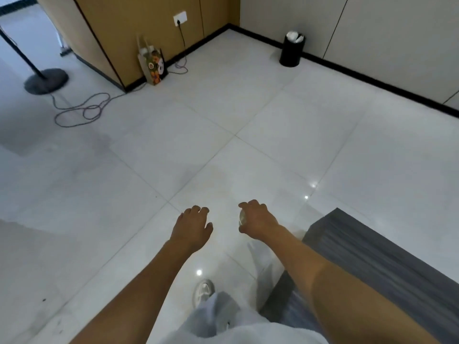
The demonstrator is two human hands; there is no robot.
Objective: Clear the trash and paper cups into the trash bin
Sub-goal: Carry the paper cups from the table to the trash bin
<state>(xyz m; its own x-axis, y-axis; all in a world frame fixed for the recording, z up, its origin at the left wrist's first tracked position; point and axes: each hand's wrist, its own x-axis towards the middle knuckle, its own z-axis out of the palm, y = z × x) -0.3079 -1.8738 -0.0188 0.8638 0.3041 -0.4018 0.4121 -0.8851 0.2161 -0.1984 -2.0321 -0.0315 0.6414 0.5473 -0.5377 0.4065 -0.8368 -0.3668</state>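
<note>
A black trash bin (290, 54) stands against the far right wall, with white crumpled trash (294, 37) sticking out of its top. Both my arms reach forward over the white tiled floor, far from the bin. My right hand (257, 219) is curled round a small pale object (241, 218), likely a paper cup; only its edge shows between thumb and fingers. My left hand (193, 224) hangs beside it with loosely curled fingers and holds nothing.
A grey table corner (360, 244) juts in at the lower right. A patterned paper bag (154, 67) leans on the wooden cabinet (111, 33). A cable (82, 110) loops across the floor near a round stand base (46, 80). My shoe (203, 291) shows below.
</note>
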